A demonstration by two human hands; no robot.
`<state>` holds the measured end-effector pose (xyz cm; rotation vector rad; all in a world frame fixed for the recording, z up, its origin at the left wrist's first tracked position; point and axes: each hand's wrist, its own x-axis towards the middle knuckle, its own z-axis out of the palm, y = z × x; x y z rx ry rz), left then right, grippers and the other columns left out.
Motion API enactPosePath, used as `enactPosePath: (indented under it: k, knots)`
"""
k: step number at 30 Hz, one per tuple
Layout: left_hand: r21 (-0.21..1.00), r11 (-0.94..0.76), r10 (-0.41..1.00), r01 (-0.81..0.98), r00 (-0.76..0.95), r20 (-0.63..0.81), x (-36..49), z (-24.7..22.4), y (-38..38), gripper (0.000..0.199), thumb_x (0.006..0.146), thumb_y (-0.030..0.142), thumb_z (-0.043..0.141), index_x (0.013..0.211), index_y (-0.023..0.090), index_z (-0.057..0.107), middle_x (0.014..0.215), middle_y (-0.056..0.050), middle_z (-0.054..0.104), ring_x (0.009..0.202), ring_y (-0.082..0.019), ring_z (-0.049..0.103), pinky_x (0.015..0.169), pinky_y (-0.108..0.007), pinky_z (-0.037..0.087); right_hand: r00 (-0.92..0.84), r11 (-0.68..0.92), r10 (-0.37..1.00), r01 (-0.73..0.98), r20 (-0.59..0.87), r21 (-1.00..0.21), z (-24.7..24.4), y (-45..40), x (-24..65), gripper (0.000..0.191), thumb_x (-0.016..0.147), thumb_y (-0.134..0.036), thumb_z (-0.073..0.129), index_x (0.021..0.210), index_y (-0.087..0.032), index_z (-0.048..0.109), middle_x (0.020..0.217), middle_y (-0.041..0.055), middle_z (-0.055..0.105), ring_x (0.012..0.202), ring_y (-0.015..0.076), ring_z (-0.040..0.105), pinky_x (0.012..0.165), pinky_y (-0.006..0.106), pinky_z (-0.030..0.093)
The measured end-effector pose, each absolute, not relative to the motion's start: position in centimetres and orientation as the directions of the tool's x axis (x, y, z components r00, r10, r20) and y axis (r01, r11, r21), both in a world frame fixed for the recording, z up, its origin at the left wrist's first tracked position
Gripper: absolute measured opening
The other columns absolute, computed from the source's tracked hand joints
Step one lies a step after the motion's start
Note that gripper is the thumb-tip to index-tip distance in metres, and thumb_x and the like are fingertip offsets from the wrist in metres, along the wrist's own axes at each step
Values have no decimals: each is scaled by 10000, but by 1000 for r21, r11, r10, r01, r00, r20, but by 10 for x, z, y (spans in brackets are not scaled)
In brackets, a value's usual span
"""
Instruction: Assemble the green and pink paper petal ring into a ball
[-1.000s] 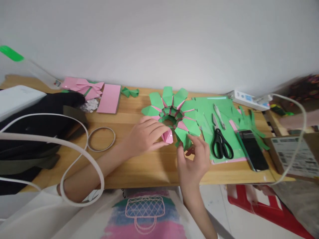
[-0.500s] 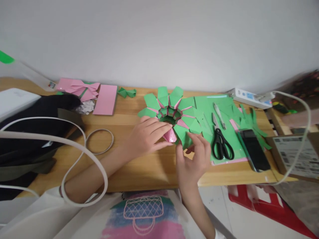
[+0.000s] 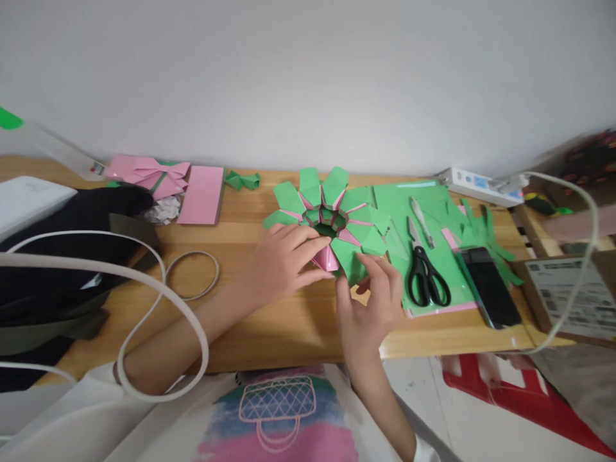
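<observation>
A ring of folded green and pink paper petals point(image 3: 310, 186) lies on the wooden table, dark and hollow at its middle. My left hand point(image 3: 276, 266) covers its lower left part, with fingers and thumb closed around a pink folded piece point(image 3: 327, 258) at the near edge. From the lower right, my right hand point(image 3: 370, 295) pinches a green petal point(image 3: 350, 258) beside that pink piece. The petals under my left palm are hidden.
Scissors point(image 3: 426, 276), a cutter point(image 3: 422, 222) and a phone point(image 3: 489, 287) lie at right on green sheets. Pink paper point(image 3: 201, 195) and a folded green piece point(image 3: 243, 180) sit back left. A white cable point(image 3: 185, 308) loops over my left forearm.
The whole view has shifted slightly. Both hands keep their holds on the paper ring, with only a slight movement of the fingers.
</observation>
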<state>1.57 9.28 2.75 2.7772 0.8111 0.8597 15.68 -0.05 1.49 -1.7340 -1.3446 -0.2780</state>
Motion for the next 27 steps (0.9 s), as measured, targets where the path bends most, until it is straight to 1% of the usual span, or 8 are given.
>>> enactPosePath:
  k: [3, 8, 13, 18, 20, 24, 27]
  knots:
    - [256, -841, 540, 476, 709, 453, 17, 30, 93, 425, 940, 517, 530, 1142, 154, 620, 981, -84, 664, 921, -226, 625, 785, -347, 429, 383, 1, 664, 859, 643, -513, 16, 0, 157, 245, 854, -155, 581, 1092, -204, 612, 1022, 91, 648, 696, 153, 643, 670, 347, 577]
    - [269, -831, 556, 487, 724, 408, 19, 35, 95, 403, 910, 540, 567, 1011, 155, 624, 944, -66, 676, 887, -232, 621, 768, -341, 409, 374, 11, 672, 857, 639, -515, 17, 1, 158, 247, 849, -156, 585, 1090, -204, 615, 1015, 93, 649, 699, 158, 641, 658, 344, 577]
    - [293, -846, 532, 445, 715, 452, 18, 35, 101, 449, 905, 596, 520, 921, 157, 610, 808, -38, 700, 786, -210, 637, 741, -338, 404, 358, 17, 699, 857, 619, -514, 17, 3, 158, 264, 835, -157, 594, 1095, -197, 611, 1019, 100, 651, 718, 171, 647, 635, 338, 575]
    - [313, -839, 544, 445, 710, 448, 17, 32, 104, 446, 898, 613, 522, 912, 174, 599, 745, -15, 684, 732, -199, 637, 733, -339, 421, 351, 28, 700, 856, 622, -516, 18, 7, 159, 262, 836, -156, 588, 1092, -203, 613, 1023, 96, 654, 795, 191, 666, 663, 344, 579]
    - [320, -836, 547, 446, 727, 416, 15, 33, 105, 399, 899, 580, 557, 913, 183, 597, 762, -11, 680, 752, -199, 639, 731, -331, 425, 352, 30, 708, 851, 612, -524, 19, 9, 159, 257, 835, -151, 586, 1085, -197, 616, 1023, 100, 660, 795, 192, 665, 656, 342, 576]
    - [332, -846, 519, 417, 786, 335, 11, 35, 108, 315, 892, 482, 628, 953, 175, 600, 879, -30, 701, 833, -206, 645, 760, -325, 446, 350, 22, 717, 853, 603, -522, 18, 11, 160, 242, 841, -153, 588, 1077, -189, 624, 1020, 105, 667, 801, 194, 667, 656, 339, 575]
    - [335, -865, 478, 374, 817, 322, 7, 37, 110, 297, 866, 408, 687, 987, 150, 602, 917, -51, 711, 862, -219, 643, 786, -338, 458, 346, 19, 722, 856, 599, -517, 16, 10, 161, 255, 846, -149, 583, 1093, -196, 624, 1027, 98, 668, 812, 190, 671, 687, 346, 583]
